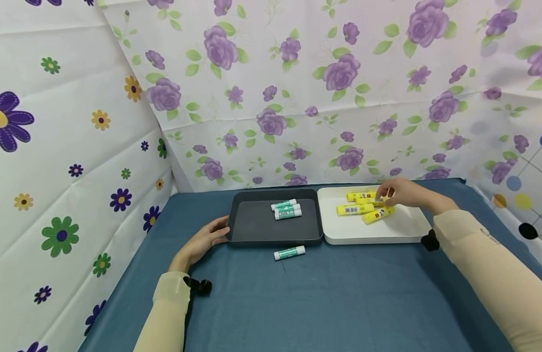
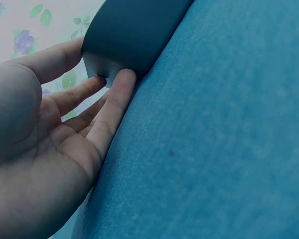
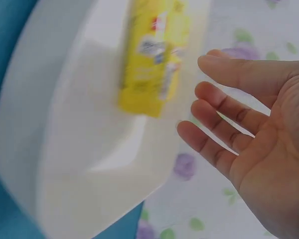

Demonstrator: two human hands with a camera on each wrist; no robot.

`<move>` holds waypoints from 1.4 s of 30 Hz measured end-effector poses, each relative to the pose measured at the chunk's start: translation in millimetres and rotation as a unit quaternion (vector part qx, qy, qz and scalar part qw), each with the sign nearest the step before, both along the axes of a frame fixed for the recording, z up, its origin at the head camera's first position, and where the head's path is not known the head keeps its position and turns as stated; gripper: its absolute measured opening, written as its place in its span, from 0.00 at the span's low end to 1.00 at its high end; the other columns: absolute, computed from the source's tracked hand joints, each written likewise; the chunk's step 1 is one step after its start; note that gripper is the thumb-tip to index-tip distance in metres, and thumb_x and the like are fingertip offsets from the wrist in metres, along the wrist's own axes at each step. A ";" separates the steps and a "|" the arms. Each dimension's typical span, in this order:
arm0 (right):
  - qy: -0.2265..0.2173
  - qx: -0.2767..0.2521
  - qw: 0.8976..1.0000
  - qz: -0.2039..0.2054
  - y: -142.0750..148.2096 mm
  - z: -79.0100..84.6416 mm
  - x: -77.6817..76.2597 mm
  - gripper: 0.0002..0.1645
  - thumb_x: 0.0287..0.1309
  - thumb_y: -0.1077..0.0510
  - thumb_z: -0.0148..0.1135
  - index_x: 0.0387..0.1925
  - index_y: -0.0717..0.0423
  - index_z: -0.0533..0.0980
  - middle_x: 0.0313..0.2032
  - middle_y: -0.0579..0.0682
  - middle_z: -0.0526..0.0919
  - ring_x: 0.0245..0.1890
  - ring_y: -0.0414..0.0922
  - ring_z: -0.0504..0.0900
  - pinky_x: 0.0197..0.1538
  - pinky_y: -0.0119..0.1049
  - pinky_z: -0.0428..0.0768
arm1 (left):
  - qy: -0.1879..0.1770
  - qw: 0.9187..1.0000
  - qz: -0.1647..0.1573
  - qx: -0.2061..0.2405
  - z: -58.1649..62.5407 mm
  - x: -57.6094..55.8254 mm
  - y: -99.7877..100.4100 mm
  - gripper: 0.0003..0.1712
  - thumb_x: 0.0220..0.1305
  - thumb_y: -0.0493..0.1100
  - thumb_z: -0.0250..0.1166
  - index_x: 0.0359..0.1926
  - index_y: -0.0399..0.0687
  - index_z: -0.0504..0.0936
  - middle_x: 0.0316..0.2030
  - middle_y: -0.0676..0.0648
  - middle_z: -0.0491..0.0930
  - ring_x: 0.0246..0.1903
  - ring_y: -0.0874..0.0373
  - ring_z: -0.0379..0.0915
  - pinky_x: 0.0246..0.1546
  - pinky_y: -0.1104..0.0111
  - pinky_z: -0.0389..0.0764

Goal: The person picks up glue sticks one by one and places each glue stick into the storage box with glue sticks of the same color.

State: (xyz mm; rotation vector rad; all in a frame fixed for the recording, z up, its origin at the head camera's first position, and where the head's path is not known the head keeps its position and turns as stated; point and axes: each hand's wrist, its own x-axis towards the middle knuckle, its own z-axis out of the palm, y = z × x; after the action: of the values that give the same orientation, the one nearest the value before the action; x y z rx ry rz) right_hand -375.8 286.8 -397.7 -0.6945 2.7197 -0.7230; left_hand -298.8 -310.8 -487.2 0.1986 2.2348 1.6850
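My left hand (image 1: 207, 238) rests its fingers against the left side of a dark grey tray (image 1: 242, 237). In the left wrist view, nearly straight fingertips (image 2: 123, 79) touch the outside of the tray's corner. Three green-and-white glue sticks (image 1: 288, 214) lie close together in that tray. Over the white tray (image 1: 411, 230), my right hand (image 1: 402, 192) hovers beside several yellow glue sticks (image 1: 355, 209), partly covering one in the head view. Its fingers are spread and loosely bent with nothing between them in the right wrist view, apart from the blurred yellow glue sticks (image 3: 147, 59).
Another green-and-white glue stick (image 1: 290, 253) lies on the blue cloth (image 1: 297, 303) in front of the dark tray. The two trays stand side by side near the back edge. Flowered sheets (image 1: 271, 88) hang behind and to the left.
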 end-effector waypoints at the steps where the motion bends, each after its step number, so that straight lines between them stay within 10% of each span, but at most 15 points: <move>1: 0.003 -0.008 1.000 0.002 -2.5 4.1 1.7 0.11 0.65 0.66 0.69 0.49 0.61 0.85 0.47 0.57 0.84 0.46 0.53 0.78 0.46 0.47 0.81 | 0.001 1.000 0.000 0.000 0.0 0.4 -0.3 0.39 0.82 0.50 0.56 0.83 0.44 0.50 0.78 0.34 0.55 0.76 0.38 0.54 0.74 0.44 0.65; 10: 0.023 -0.083 0.996 0.015 -29.8 31.0 27.4 0.13 0.70 0.63 0.66 0.54 0.55 0.84 0.51 0.54 0.85 0.49 0.51 0.81 0.52 0.50 0.82 | 0.009 1.000 -0.006 0.004 -1.8 2.0 -2.6 0.38 0.83 0.49 0.55 0.83 0.44 0.51 0.77 0.34 0.55 0.76 0.38 0.54 0.73 0.44 0.65; 24: 0.075 -0.175 0.981 0.038 -83.3 12.0 79.3 0.13 0.69 0.65 0.67 0.53 0.54 0.85 0.48 0.50 0.84 0.47 0.45 0.82 0.54 0.45 0.84 | 0.010 1.000 -0.005 0.003 -1.9 3.1 -1.5 0.37 0.83 0.48 0.54 0.83 0.44 0.51 0.76 0.34 0.56 0.75 0.38 0.55 0.73 0.44 0.65; 36: -0.002 -0.247 0.966 0.079 -112.2 -10.8 92.0 0.18 0.70 0.67 0.65 0.59 0.59 0.81 0.56 0.62 0.82 0.56 0.61 0.81 0.58 0.36 0.83 | 0.011 1.000 -0.006 0.006 -1.6 3.0 -1.9 0.38 0.83 0.48 0.55 0.83 0.44 0.51 0.76 0.34 0.56 0.75 0.38 0.54 0.73 0.44 0.65; 42: -0.029 -0.255 0.962 0.093 -123.8 -18.4 95.9 0.20 0.69 0.68 0.64 0.60 0.54 0.81 0.58 0.59 0.82 0.59 0.62 0.80 0.62 0.48 0.82 | 0.014 1.000 -0.007 0.002 -1.0 1.3 -0.1 0.38 0.83 0.49 0.55 0.83 0.44 0.51 0.77 0.34 0.55 0.76 0.38 0.53 0.73 0.44 0.65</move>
State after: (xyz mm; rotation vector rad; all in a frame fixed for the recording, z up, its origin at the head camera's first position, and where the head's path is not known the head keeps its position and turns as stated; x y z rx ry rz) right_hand -279.9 163.0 -416.1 -0.9995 2.3774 -1.3876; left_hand -297.5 -310.9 -488.2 0.2389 2.2457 1.6885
